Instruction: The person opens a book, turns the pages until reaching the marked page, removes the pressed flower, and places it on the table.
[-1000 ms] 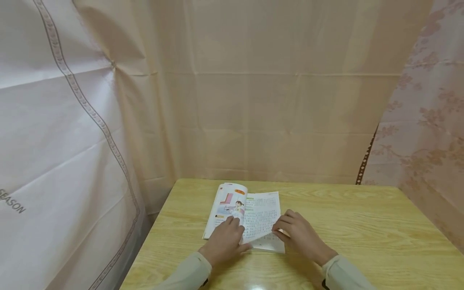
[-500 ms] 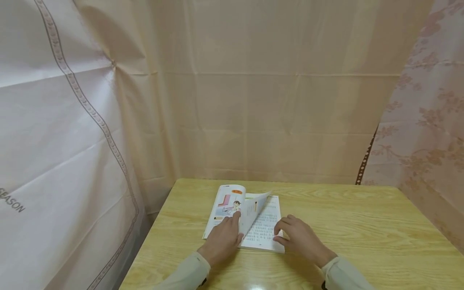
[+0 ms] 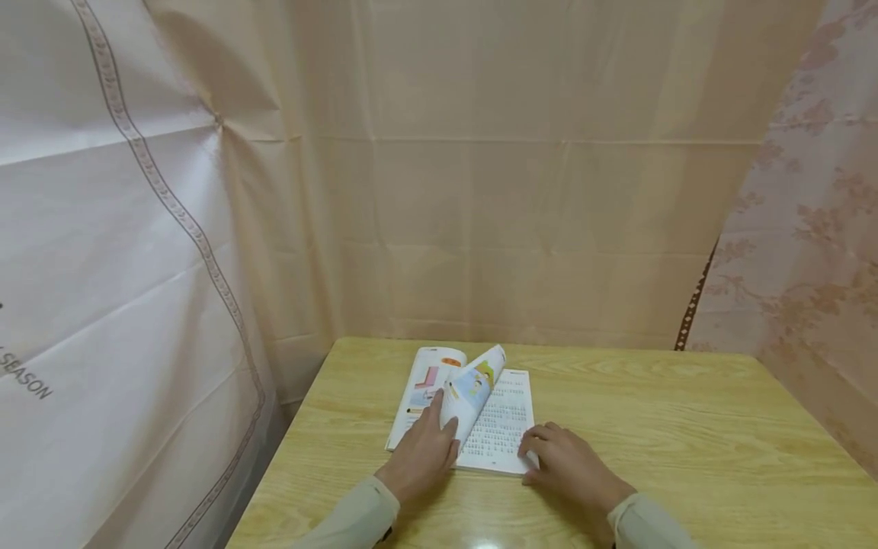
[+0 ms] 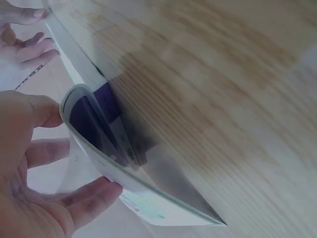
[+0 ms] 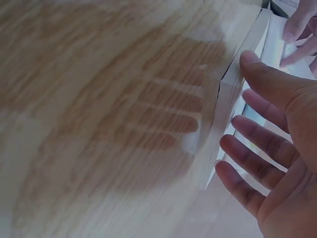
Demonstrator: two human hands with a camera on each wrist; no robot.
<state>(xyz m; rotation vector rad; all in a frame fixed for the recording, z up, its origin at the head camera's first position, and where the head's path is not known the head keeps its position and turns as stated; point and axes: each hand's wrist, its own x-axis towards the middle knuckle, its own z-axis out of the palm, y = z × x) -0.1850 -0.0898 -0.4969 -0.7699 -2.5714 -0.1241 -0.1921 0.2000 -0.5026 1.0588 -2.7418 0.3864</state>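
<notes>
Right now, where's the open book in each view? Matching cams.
Head: open book, lower centre, on the table.
Left wrist: book, diagonal from upper left to bottom, right of centre.
Right wrist: book, right of centre, reaching the top edge, partly behind the right hand.
Shared landmark: right hand, at the book's edge in all three.

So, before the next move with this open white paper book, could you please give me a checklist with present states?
1. Open white paper book lies on yellow wood-grain table: ok.
2. Bare left hand rests on book: ok.
3. White page with coloured drawings lies flat: not ok, raised and curled.
4. Bare right hand is clear of that raised page: ok, at the book's near right corner.
5. Only one page is lifted: cannot tell.
</notes>
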